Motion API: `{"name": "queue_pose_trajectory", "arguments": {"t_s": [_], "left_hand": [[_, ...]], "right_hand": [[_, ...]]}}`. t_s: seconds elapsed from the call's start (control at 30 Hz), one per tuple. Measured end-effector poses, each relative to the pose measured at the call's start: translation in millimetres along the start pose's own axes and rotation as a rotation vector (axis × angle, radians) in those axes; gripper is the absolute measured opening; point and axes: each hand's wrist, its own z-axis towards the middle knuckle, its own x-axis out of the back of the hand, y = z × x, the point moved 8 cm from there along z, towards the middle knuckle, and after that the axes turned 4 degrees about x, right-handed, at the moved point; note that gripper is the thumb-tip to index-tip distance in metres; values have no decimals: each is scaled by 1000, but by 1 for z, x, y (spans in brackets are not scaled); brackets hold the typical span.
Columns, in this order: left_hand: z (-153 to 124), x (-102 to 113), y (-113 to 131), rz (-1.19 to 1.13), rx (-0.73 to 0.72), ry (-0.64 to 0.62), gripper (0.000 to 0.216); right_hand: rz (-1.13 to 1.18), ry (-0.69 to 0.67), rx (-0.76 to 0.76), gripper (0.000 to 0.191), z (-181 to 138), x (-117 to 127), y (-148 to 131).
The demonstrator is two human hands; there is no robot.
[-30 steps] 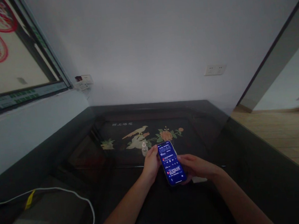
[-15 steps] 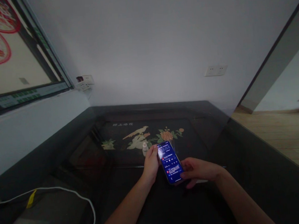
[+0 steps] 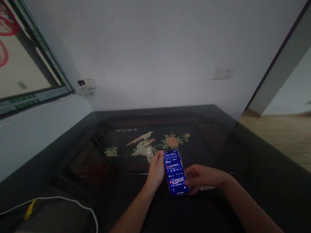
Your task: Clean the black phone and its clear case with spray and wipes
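Observation:
A smartphone (image 3: 174,172) with a lit blue screen is held over a dark lacquered table (image 3: 226,140). My left hand (image 3: 156,169) wraps its fingers round the phone's left edge. My right hand (image 3: 202,177) curls against the phone's lower right side, thumb at the edge. A small clear bottle (image 3: 149,155) stands on the table just beyond my left hand, in front of a painted bird and flower motif (image 3: 149,142).
A white cable (image 3: 71,205) with a yellow tag loops across the near left of the table. Wall sockets (image 3: 87,86) sit in the left corner, another socket (image 3: 222,73) on the back wall. A window with red paper cuttings is at left; wooden floor (image 3: 292,135) lies right.
The phone has turned from a slanted to a more upright position and dropped slightly toward me. My right hand has slid from under the phone to its lower right edge.

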Motion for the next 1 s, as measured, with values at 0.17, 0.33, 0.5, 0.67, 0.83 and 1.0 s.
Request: {"name": "queue_pose_trajectory", "arguments": {"t_s": [0.17,0.33,0.5,0.67,0.83,1.0], "left_hand": [[-2,-4,4,115,-43,-46,43],[-3,-8,3,151,-48,-69,46],[-1,-7,-2,194,-48,-86,46],[-2,-1,-9,268,-11,-30,44],[-7,-3,0,317,-39,-35,40],[-8,-3,12,499,-150,-7,31]], "right_hand": [[32,195,28,50,5,19,1],[15,420,113,49,4,36,-9],[-45,510,212,46,-1,42,-25],[-86,508,225,45,3,43,-24],[-84,508,245,45,7,46,-19],[-84,540,237,43,6,49,-17]]}}
